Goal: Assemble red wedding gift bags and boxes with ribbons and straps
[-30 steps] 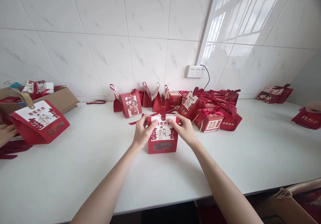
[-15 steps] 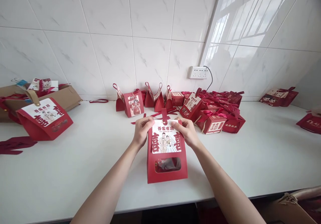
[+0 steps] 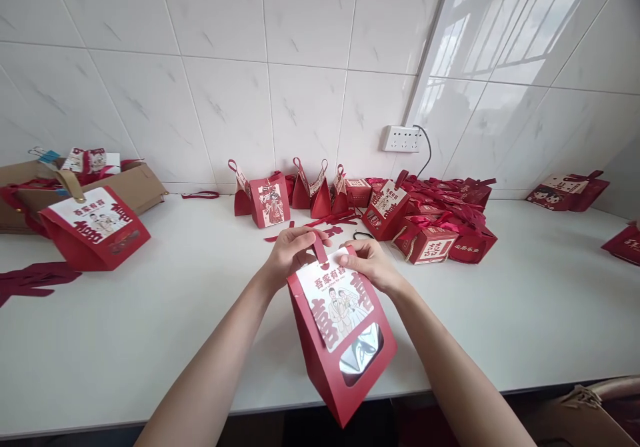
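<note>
A red gift box (image 3: pixel 345 393) with a clear window and a white printed card (image 3: pixel 325 283) on its front is held tilted between my hands, near the counter's front edge. My left hand (image 3: pixel 293 253) is closed at the top, its fingers pinching the dark red ribbon loop (image 3: pixel 319 247) that rises from the box. My right hand (image 3: pixel 373 263) grips the box's upper right corner, thumb on the card and fingers hidden behind. Something shiny shows through the window.
Several red gift boxes (image 3: pixel 270 203) stand along the tiled wall, with a pile of ribboned boxes (image 3: pixel 430 240) to the right. At left are another red box (image 3: pixel 100 227), loose ribbons (image 3: pixel 37 280) and a brown carton (image 3: pixel 145 187). A power strip (image 3: pixel 401 139) hangs on the wall.
The gift box has gone from upright to tilted, its bottom swinging right and closer to me. My left hand has moved from the box's top left corner to the ribbon loop.
</note>
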### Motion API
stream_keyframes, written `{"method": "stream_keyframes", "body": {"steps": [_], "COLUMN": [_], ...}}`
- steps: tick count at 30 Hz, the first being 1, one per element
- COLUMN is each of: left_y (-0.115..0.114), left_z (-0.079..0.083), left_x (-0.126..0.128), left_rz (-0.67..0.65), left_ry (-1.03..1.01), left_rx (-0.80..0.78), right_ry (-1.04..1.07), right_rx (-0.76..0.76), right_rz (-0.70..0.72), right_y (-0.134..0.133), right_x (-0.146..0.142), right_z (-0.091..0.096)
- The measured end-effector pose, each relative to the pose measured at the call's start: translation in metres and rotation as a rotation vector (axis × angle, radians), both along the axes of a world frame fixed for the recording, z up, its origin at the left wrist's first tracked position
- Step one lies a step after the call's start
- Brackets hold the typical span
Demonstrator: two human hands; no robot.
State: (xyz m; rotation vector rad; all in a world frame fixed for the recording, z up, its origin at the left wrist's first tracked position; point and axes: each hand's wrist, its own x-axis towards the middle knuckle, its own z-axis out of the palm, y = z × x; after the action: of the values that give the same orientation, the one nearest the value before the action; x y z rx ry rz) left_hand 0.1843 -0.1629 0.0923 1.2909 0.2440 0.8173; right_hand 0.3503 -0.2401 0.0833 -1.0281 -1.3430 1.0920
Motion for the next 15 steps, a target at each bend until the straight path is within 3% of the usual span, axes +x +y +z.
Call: {"method": "stream_keyframes", "body": {"steps": [6, 11, 13, 15], "left_y": [0.002, 0.004, 0.002, -0.004], "left_z": [-0.002, -0.007, -0.007, -0.006], "left_x": [0.000, 0.005, 0.007, 0.010], "left_rz": [-0.097, -0.232, -0.219, -0.177], "left_ry": [-0.014, -0.139, -0.071, 0.063], "left_rx": [-0.011, 0.061, 0.136, 0.199], "right_ry": [0.041, 0.387, 0.499, 0.468], "right_rx": [-0.019, -0.055, -0.062, -0.045], "right_rz": [0.079, 0.299, 0.331, 0.278], "right_y": [0.001, 0.003, 0.003, 0.003], "right_x": [0.003, -0.005, -0.011, -0.014], "right_z": [-0.003, -0.010, -0.010, -0.008]}}
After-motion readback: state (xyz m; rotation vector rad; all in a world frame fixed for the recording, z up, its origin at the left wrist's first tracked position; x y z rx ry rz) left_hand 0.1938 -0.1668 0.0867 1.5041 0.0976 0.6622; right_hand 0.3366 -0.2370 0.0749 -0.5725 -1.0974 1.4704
